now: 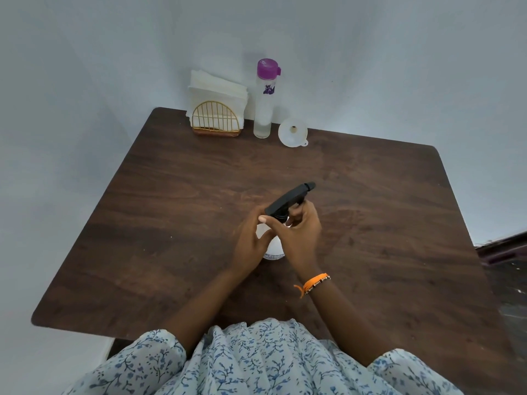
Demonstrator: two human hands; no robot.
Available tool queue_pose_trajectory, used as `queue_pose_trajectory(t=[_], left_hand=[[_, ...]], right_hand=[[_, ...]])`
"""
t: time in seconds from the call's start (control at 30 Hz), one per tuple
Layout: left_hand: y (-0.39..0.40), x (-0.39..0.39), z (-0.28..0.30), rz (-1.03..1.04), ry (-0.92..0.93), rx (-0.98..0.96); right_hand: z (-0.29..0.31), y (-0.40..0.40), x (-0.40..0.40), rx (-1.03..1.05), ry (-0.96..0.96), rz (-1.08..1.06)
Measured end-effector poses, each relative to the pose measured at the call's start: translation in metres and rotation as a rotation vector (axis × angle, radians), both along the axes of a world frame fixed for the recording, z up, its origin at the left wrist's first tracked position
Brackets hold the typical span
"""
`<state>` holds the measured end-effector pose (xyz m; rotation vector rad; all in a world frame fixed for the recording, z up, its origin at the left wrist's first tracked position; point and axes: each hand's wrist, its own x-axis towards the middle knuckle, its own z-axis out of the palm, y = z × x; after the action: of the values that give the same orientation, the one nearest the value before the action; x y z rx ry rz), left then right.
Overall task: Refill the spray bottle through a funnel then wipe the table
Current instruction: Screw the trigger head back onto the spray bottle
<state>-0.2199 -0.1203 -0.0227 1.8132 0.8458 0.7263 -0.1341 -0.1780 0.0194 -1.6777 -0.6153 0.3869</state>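
Dark wood-grain tabletop (176, 223) with rounded corners, set against a pale wall. Along its far edge stand a gold wire napkin holder (216, 121) filled with white paper napkins (216, 89), a clear water bottle (265, 101) (purple cap), and a white funnel (293, 133) lying tilted. A white spray bottle (274, 248) with black trigger head stands near the centre.

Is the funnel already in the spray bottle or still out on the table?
Out. The funnel lies on the table beside the water bottle, apart from the spray bottle.
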Motion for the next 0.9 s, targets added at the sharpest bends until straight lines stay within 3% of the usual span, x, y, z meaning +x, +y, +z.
queue_pose_trajectory(t=[0.23,0.43,0.7,0.9], left_hand=[[0.000,-0.001,0.003,-0.003,0.000,0.043],[0.002,-0.001,-0.001,0.001,0.007,0.030],[0.002,-0.003,0.013,-0.054,-0.107,-0.021],[0.004,-0.004,0.014,-0.088,-0.102,-0.028]], right_hand=[[0.006,-0.007,-0.001,-0.032,-0.073,0.023],[0.011,-0.010,0.009,-0.113,-0.069,0.183],[0.001,-0.018,0.025,-0.009,-0.052,0.341],[-0.003,-0.009,0.008,0.053,-0.003,0.148]])
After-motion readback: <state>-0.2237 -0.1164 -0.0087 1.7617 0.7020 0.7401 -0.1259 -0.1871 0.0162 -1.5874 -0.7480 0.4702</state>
